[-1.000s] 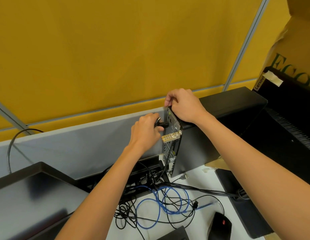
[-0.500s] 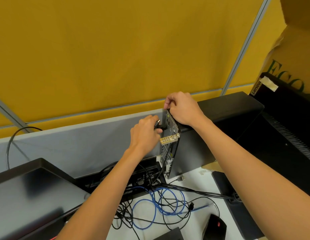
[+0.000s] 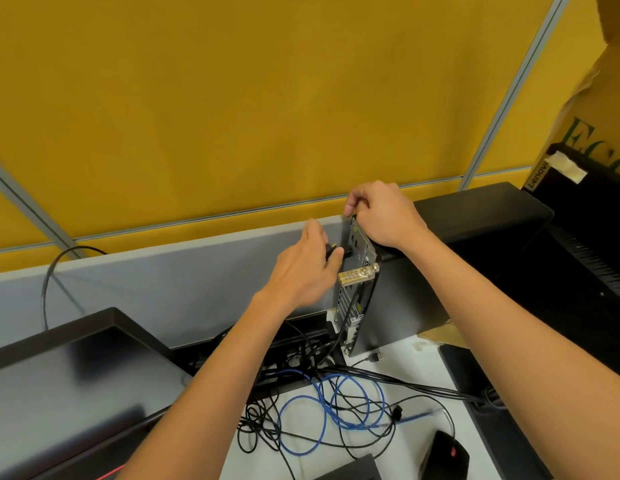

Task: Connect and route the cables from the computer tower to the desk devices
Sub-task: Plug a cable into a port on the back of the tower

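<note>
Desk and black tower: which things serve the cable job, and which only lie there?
For the job:
- black computer tower
- black plug, pinched by left hand
- right hand steadying tower
- blue network cable

Lying about:
- brass combination lock
- black mouse
- brown cardboard box

A white desk [image 3: 419,379] is carrying a black computer tower [image 3: 423,292]. Tangled black cables [image 3: 267,431], a blue cable [image 3: 301,410] and a black mouse [image 3: 443,455] are lying on it.

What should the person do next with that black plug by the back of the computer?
Probably push it straight in. The left hand pinches the black plug right at the tower's rear panel, while the right hand steadies the computer tower at its top rear corner.
</note>
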